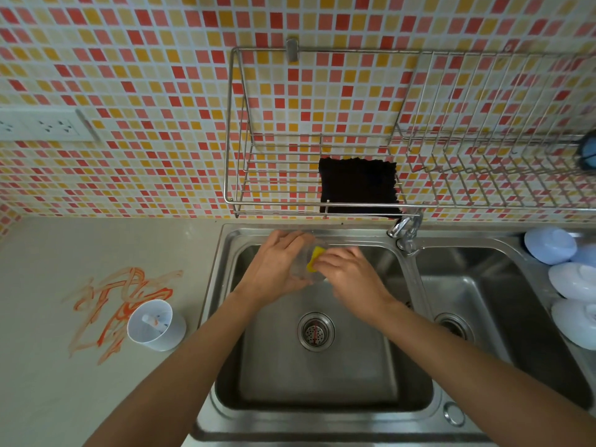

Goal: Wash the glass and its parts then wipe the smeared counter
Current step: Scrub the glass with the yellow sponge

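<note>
Glass [303, 269], at frame centre over the sink [322, 375], is being gripped by the left hand [277, 266] while the right hand [348, 269] is pinching a yellow sponge [314, 258] inside it; wet fingers risk slippage and breakage.

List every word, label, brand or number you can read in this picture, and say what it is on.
No readable text anywhere in this view.
The white cup on the counter holds a small part with orange marks, too blurred to tell whether they are print.
The orange smear on the counter is a scribble, not letters.
The wall sockets show only pin holes.
</note>
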`<state>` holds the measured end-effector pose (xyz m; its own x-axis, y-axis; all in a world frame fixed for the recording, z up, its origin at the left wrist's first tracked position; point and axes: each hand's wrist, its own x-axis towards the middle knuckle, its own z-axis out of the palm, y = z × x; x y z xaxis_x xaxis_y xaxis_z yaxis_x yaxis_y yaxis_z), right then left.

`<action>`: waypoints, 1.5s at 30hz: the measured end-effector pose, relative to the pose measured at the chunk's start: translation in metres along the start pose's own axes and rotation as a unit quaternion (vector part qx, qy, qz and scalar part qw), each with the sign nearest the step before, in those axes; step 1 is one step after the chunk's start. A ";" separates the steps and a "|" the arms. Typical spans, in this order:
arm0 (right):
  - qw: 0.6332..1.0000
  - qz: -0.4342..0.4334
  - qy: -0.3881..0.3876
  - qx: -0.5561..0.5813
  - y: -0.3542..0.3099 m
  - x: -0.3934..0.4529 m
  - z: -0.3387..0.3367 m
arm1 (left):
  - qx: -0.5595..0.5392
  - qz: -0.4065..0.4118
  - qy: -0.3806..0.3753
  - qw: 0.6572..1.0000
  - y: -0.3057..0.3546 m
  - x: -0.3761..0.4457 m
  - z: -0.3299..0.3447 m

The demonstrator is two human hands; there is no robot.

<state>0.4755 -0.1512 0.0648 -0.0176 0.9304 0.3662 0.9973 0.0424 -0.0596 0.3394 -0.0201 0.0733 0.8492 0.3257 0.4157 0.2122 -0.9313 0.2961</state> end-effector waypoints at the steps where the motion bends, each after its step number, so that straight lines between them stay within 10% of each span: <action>1: 0.998 0.035 -0.011 0.058 -0.004 -0.002 0.004 | -0.001 -0.007 -0.004 1.000 -0.001 -0.001 0.000; 4: 0.977 0.104 -0.065 0.175 -0.005 -0.004 0.007 | -0.006 -0.014 -0.020 1.000 -0.003 -0.005 0.001; 11: 0.994 -0.077 -0.009 -0.078 0.011 0.008 -0.011 | -0.079 -0.051 -0.050 0.994 0.003 -0.008 0.003; 19: 0.992 -0.048 -0.106 0.059 0.010 -0.012 -0.003 | -0.107 -0.062 -0.100 0.987 -0.005 -0.021 0.007; 32: 0.993 -0.108 -0.051 0.013 0.021 -0.018 -0.001 | -0.127 -0.077 -0.195 0.970 -0.008 0.002 -0.002; 45: 0.996 -0.079 0.043 -0.013 0.002 -0.002 0.001 | -0.060 -0.088 -0.026 0.994 -0.012 -0.002 0.003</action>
<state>0.4775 -0.1524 0.0634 -0.1696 0.8777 0.4483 0.9841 0.1755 0.0287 0.3371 -0.0097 0.0660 0.8285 0.4696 0.3051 0.3022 -0.8336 0.4624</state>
